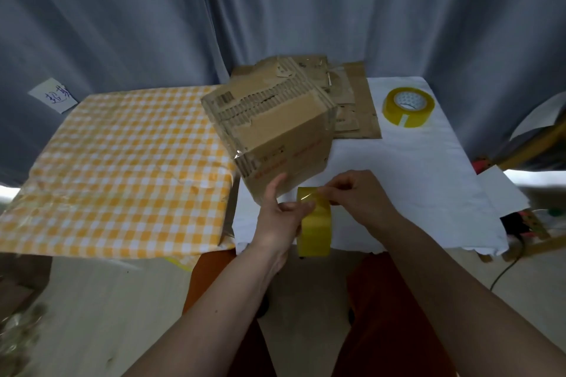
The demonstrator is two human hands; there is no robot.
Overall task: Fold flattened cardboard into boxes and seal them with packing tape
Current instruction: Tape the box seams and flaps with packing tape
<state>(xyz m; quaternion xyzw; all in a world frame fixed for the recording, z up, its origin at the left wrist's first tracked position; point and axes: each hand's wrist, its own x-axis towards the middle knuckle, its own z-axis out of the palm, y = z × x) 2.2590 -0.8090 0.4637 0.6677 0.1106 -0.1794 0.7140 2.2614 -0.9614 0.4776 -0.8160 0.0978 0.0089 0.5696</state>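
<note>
1. Head view, starting at the roll of tape: it is held on edge just in front of the near edge of the surface, below the folded box.
2. The left hand grips the roll from the side, fingers curled round it. The right hand pinches at the top of the roll, seemingly lifting the loose end, though the strip itself is too thin and glossy to be sure.
3. The box stands tilted on the white cloth, its flaps closed and some clear tape already glinting on one corner.
4. Step in hand, as I judge it: freeing a length of tape to seal a seam.
5. Next move calls for pulling the strip out taut, laying it along the seam, and pressing it flat.
6. Farther off lie flattened cardboard, a second tape roll and a checked cloth.
</note>
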